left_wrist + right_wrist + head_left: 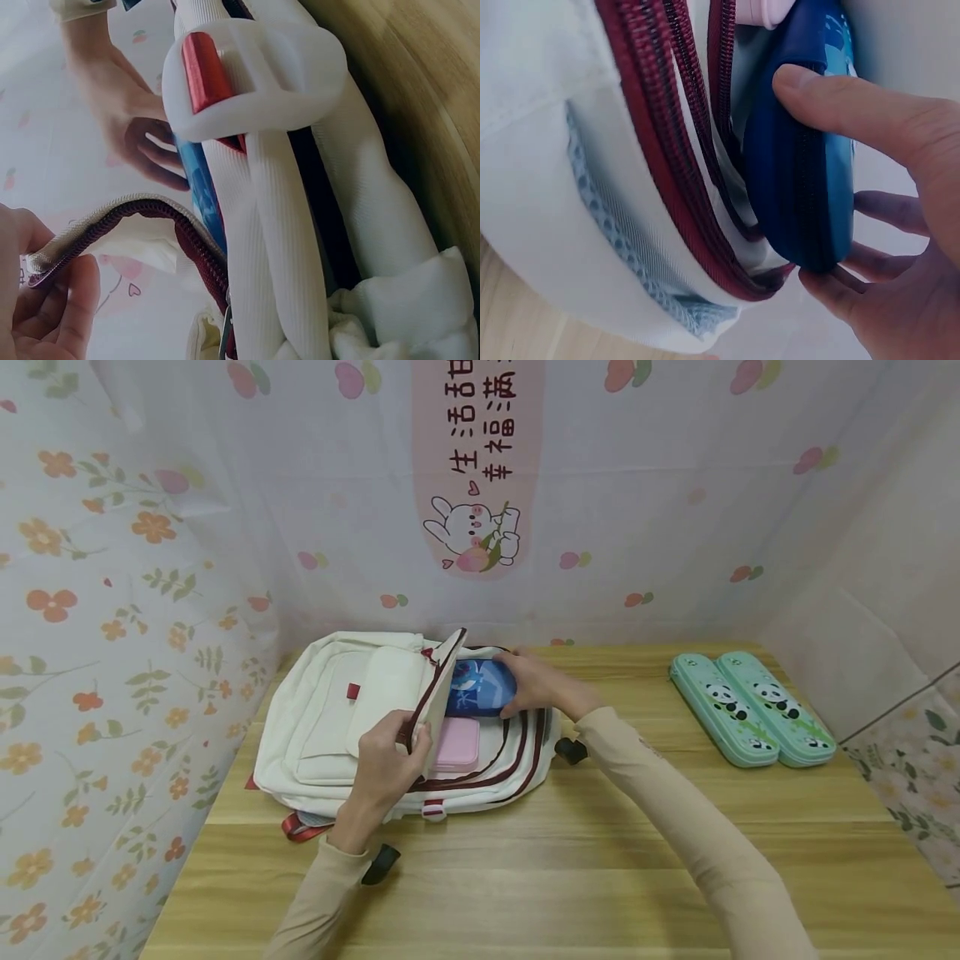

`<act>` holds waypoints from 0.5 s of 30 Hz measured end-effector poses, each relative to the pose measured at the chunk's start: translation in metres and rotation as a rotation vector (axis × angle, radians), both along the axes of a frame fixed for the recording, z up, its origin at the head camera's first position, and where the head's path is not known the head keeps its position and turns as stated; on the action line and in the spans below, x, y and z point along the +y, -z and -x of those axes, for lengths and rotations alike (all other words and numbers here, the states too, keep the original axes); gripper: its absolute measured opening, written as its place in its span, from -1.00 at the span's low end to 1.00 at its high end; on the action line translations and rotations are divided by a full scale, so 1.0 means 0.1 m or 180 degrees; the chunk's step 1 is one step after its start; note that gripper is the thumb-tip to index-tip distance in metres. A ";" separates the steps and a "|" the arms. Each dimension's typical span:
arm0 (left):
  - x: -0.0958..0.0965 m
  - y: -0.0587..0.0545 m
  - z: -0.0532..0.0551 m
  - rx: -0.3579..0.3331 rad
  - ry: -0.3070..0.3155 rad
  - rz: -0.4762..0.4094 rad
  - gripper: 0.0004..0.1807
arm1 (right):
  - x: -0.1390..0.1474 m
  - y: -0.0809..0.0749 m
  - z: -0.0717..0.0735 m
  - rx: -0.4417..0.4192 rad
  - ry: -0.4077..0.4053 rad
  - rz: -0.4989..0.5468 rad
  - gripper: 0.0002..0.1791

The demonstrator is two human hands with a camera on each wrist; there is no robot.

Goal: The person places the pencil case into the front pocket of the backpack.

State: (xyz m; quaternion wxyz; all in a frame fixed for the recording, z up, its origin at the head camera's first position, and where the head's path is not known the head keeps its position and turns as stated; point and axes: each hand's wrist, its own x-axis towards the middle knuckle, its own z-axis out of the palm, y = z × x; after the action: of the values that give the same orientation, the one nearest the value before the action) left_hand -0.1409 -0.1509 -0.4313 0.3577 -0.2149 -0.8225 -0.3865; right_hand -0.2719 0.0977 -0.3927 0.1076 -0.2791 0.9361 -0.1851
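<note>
A white backpack [322,718] with dark red zippers lies on the table, its top pocket flap lifted. My left hand [390,752] pinches the zippered edge of that flap, which the left wrist view shows between thumb and fingers [56,307]. In the opened pocket, a blue pencil case [483,687] is gripped at its right end by my right hand [536,681]. The right wrist view has the thumb on one side of the blue case [799,172] and the fingers round the other. Below it inside the pocket lies a pink case [457,743].
Two mint-green pencil cases [723,710] with pandas lie side by side at the table's right. Patterned white cloth [660,510] hangs behind and along both sides. A white strap buckle [255,79] stands out close to the left wrist camera.
</note>
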 end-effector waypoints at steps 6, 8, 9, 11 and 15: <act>0.00 0.01 0.02 0.0080 0.0073 -0.0010 -0.94 | -0.17 -0.02 -0.01 -0.0070 0.0004 -0.0079 0.12; 0.01 0.01 0.02 0.0102 0.0103 -0.0006 -0.94 | -0.23 0.00 0.00 -0.0073 0.0003 -0.0127 0.13; 0.01 0.00 0.02 0.0111 0.0114 -0.0006 -0.94 | -0.26 0.01 0.01 -0.0040 -0.0014 -0.0143 0.13; 0.02 0.01 0.02 0.0125 0.0132 0.0004 -0.93 | -0.31 0.02 0.02 0.0005 -0.0045 -0.0180 0.15; 0.03 0.01 0.02 0.0127 0.0144 0.0005 -0.93 | -0.38 0.07 0.03 0.0135 -0.0147 -0.0203 0.15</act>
State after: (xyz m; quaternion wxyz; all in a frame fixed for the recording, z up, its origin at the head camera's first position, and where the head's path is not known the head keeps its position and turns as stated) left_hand -0.1429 -0.1479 -0.4324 0.3650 -0.2414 -0.8104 -0.3895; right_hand -0.2753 0.0592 -0.3998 0.1008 -0.3010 0.9369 -0.1467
